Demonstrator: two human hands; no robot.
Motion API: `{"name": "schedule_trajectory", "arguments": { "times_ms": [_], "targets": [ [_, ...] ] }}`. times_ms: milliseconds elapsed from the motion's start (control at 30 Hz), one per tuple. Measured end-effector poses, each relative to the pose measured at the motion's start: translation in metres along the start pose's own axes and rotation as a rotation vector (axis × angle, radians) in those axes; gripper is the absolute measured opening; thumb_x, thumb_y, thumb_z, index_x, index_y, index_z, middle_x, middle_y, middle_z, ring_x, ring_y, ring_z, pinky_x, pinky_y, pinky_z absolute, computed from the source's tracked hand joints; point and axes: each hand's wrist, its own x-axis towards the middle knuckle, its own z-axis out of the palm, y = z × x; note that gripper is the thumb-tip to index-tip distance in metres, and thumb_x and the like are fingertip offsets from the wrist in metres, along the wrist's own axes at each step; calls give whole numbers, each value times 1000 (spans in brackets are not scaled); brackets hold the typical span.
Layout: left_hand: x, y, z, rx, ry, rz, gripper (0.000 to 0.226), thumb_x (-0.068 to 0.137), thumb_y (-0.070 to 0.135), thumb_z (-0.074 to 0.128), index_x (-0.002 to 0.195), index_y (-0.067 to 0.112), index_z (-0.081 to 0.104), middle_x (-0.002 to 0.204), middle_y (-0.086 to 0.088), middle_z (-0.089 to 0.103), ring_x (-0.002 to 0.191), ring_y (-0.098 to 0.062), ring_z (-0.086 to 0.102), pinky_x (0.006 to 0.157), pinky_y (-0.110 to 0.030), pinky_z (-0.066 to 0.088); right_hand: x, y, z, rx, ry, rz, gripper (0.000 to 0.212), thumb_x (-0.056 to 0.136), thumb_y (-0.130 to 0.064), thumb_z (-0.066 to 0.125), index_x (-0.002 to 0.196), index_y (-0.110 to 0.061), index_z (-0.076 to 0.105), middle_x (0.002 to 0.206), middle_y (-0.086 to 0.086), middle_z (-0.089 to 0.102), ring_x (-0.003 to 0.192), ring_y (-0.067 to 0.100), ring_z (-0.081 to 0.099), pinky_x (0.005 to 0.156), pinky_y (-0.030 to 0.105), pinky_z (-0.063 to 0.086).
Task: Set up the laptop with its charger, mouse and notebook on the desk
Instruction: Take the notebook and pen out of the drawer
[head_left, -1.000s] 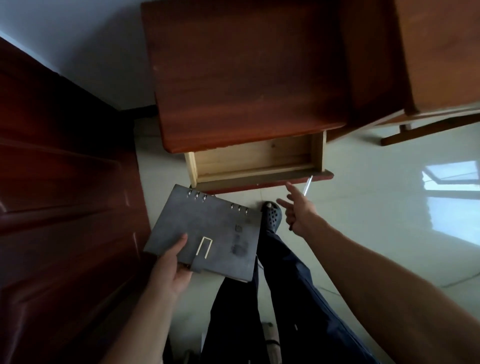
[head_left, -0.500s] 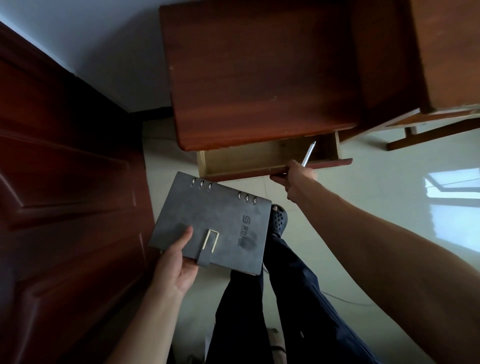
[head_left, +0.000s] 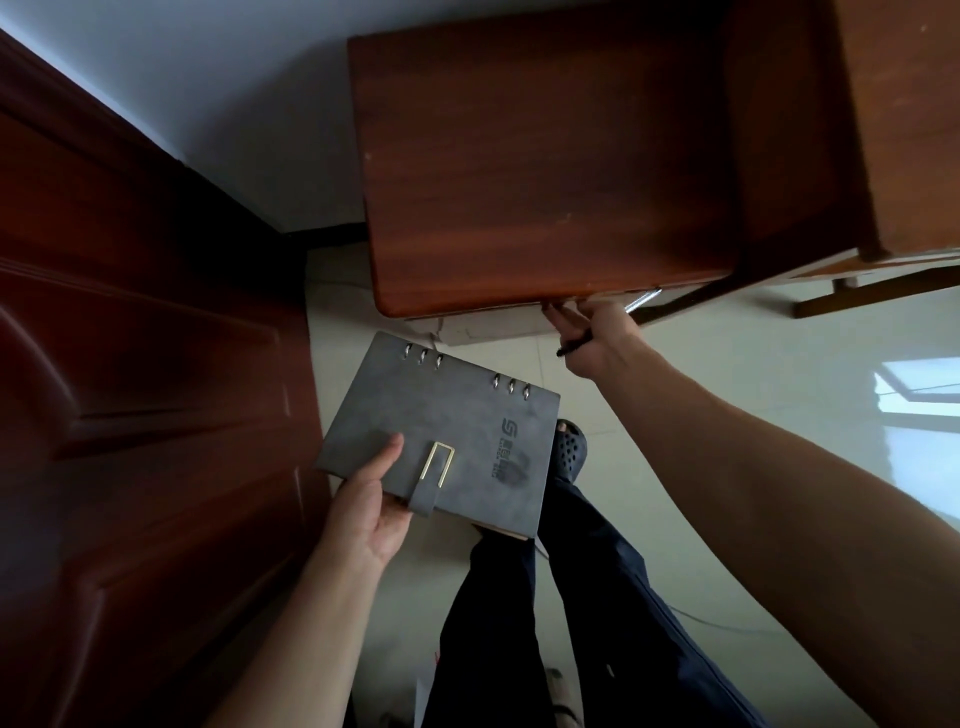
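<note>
Notebook (head_left: 441, 441) sits in the left hand (head_left: 371, 512), off the desk (head_left: 545, 166), held out over the floor (head_left: 727, 389) below the desk's near edge. It is a grey ring-bound book, closed, its strap tucked through a gold loop; the rings face the desk and its long axis runs left to right and slightly downward in the head view. The left thumb lies flat on the cover beside the strap and the other fingers curl under the near edge, so that hand is clamped on the book. To reach the desk top the book has to go up and away from the body, and the left hand is the one placed to do it. The right hand (head_left: 592, 338) is at the desk's front edge, fingertips tucked under the lip, with a pen (head_left: 574, 345) pinched in it, its metal end poking out beyond the knuckles. A drawer, if one is there, shows only a pale sliver under the top; its contents cannot be seen. No laptop, charger or mouse shows on the desk. A door (head_left: 130, 364) stands at the left.
</note>
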Motion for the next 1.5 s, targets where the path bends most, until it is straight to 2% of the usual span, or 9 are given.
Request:
{"name": "schedule_trajectory", "arguments": {
  "times_ms": [133,267,367,467,600,767,967,1267,1500],
  "targets": [
    [-4,1,0,16,7,11,11,90,9,60,94,18,64,75,2,76,87,-16,65,83,-42,52,-1,-4,15,84,-36,-1,36,63,19,28,76,-10,45,77,11,55,52,18,51,31,17,30],
    [-13,3,-3,38,21,20,12,88,7,62,94,18,64,75,2,76,89,-18,65,81,-43,52,-11,-6,-6,-131,-5,-23,33,95,6,29,116,1,54,108,21,65,87,32,72,54,21,56],
    [-30,11,0,90,-14,21,19,86,6,64,102,15,66,93,-4,75,96,-22,66,79,-44,53,-33,-7,-36,-474,5,-97,23,100,-6,36,116,-1,52,91,17,70,60,21,73,30,19,36],
    [-48,21,8,199,-75,27,22,84,7,65,106,14,67,109,-8,71,96,-22,68,79,-43,54,-63,-10,-77,-854,6,-223,18,97,-14,45,109,-4,55,84,12,71,56,17,70,34,17,28],
    [-81,30,33,357,-180,76,21,75,11,73,96,13,75,102,-7,75,86,-22,73,69,-37,57,-107,-26,-144,-1058,59,-441,17,93,-14,49,88,-5,62,82,15,72,53,19,62,35,17,34],
    [-143,16,94,534,-330,153,23,76,15,75,99,12,72,99,-5,76,84,-21,74,62,-35,59,-153,-60,-232,-1045,178,-552,21,92,-12,52,78,-3,65,69,10,70,49,20,58,51,26,45],
    [-213,-46,194,756,-478,213,38,82,24,72,116,6,67,111,-9,71,104,-28,67,96,-51,50,-200,-120,-330,-824,280,-619,21,92,-11,50,74,-5,60,68,11,67,49,20,53,53,27,43],
    [-293,-223,344,992,-683,339,28,80,31,74,102,13,69,102,-2,74,82,-17,72,61,-29,55,-259,-230,-519,-788,451,-727,23,90,-16,51,69,-13,61,66,2,69,48,15,57,52,24,45],
    [-358,-371,447,1147,-834,238,38,80,36,74,106,11,68,100,-9,75,87,-29,72,71,-43,58,-305,-312,-654,-737,666,-756,23,85,-23,51,65,-19,62,65,-5,70,61,19,66,63,33,56]
  ]
}}
